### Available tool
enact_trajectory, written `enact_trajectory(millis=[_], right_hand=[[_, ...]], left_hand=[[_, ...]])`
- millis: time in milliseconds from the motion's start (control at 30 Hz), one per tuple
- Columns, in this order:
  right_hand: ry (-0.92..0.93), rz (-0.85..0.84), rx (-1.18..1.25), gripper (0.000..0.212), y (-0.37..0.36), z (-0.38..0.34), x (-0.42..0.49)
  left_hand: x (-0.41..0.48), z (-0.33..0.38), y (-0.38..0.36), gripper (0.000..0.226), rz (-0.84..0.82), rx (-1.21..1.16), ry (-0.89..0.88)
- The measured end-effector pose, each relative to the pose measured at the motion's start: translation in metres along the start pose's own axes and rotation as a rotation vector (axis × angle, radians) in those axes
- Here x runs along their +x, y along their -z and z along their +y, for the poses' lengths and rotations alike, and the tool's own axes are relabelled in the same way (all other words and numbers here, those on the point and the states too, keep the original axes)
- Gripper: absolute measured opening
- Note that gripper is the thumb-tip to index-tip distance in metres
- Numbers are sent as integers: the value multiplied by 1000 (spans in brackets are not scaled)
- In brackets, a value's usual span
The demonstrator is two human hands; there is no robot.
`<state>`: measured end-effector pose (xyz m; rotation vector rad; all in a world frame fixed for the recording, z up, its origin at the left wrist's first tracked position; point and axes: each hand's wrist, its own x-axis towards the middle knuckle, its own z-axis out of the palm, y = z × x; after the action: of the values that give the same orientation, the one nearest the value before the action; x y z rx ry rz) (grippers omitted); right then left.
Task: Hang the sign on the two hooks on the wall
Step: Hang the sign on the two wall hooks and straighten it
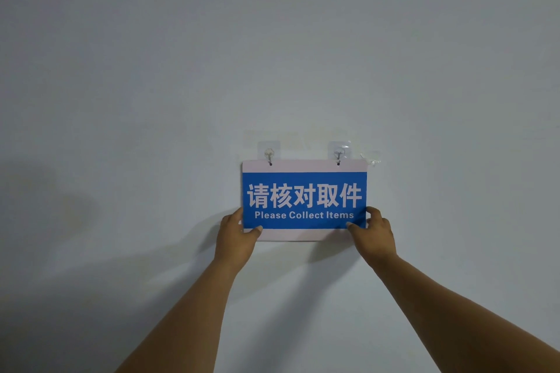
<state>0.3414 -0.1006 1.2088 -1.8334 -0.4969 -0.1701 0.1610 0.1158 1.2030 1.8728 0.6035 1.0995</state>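
A blue and white sign (304, 188) reading "Please Collect Items" lies flat against the wall. Its two small top rings sit on the left hook (269, 154) and the right hook (339, 154), both clear adhesive hooks. My left hand (236, 236) pinches the sign's lower left corner, thumb on the front. My right hand (374, 232) grips the lower right corner the same way. The sign looks level.
The plain pale wall (272, 54) fills the view. A scrap of clear adhesive film (371, 158) sticks to the wall just right of the right hook. Shadows of my arms fall on the wall below and to the left.
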Motion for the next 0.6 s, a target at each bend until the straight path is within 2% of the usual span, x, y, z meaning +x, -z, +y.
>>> enact_trajectory(millis=[267, 600], right_hand=[[33, 14, 17, 59, 3, -4, 1], [29, -29, 11, 65, -2, 4, -2]], left_hand=[[-13, -2, -4, 60, -23, -18, 40], [-11, -4, 6, 57, -32, -33, 64]])
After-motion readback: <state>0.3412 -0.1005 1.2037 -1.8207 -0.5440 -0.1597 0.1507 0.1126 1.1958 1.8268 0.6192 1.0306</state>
